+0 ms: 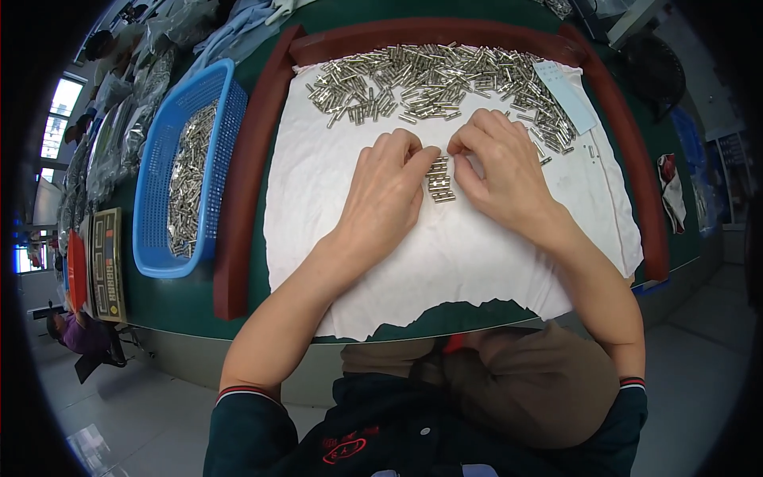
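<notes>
row of pins point(439, 191): one, metal, laid side by side mid-cloth point(358, 278), running 12 to 6 o'clock.

left hand point(385, 179): at the row's 9 o'clock; fingers curled, thumb and forefinger drawn close near its upper end; any pinched pin, cannot tell.

right hand point(501, 163): at 3 o'clock; fingers bent, thumb and forefinger slightly parted; hold, if any, cannot tell.

heap point(429, 75): loose pins, 12 o'clock.

basket point(149, 230): blue, more metal pieces, 9 o'clock.

step, as judged: lining up pins at the row's 12 o'clock end.

next move, as judged: calls for light fingertip squaring, neighbours undisturbed.
</notes>
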`<state>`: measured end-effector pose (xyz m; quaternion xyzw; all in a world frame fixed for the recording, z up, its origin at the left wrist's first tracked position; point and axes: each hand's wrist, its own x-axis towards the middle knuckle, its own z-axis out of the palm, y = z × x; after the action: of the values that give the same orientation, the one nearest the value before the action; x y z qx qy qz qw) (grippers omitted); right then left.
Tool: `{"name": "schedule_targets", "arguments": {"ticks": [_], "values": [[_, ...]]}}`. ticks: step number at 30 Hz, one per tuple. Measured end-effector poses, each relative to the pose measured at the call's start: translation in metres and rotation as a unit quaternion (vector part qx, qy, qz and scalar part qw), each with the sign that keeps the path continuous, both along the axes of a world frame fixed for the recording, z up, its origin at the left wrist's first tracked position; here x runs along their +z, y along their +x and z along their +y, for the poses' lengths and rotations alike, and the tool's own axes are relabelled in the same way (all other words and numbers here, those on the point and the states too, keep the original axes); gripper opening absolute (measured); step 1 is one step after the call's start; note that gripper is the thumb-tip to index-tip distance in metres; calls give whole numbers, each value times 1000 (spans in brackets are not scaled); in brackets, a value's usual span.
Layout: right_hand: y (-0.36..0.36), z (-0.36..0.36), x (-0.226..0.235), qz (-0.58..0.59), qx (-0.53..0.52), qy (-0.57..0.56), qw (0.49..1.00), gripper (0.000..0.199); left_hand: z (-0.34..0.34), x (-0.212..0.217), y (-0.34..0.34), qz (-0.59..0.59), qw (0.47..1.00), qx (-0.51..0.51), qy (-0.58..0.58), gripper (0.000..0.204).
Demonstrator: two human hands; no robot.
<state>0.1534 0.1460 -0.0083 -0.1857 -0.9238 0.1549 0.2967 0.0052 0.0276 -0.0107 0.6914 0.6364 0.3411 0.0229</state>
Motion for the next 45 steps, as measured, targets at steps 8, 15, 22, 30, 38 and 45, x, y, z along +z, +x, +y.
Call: {"name": "schedule_targets", "arguments": {"ticks": [8,15,22,30,38,45], "values": [[1,-4,5,-39,18,-26,999,7,4,0,4,3,1000,-1,7,29],[-2,13,6,29,-37,-20,999,2,0,1,7,-2,1000,-5,2,29],[-13,26,1,19,-24,56,998,19,-8,4,10,-13,1000,-19,-17,31],[-32,24,5,17,38,72,997,19,-9,5,6,-38,999,-20,10,34],[-45,38,4,-27,37,38,998,8,-2,3,-12,-41,997,52,31,29],[-34,27,12,-75,35,-2,997,10,9,-2,-17,12,992,106,71,29]]}}
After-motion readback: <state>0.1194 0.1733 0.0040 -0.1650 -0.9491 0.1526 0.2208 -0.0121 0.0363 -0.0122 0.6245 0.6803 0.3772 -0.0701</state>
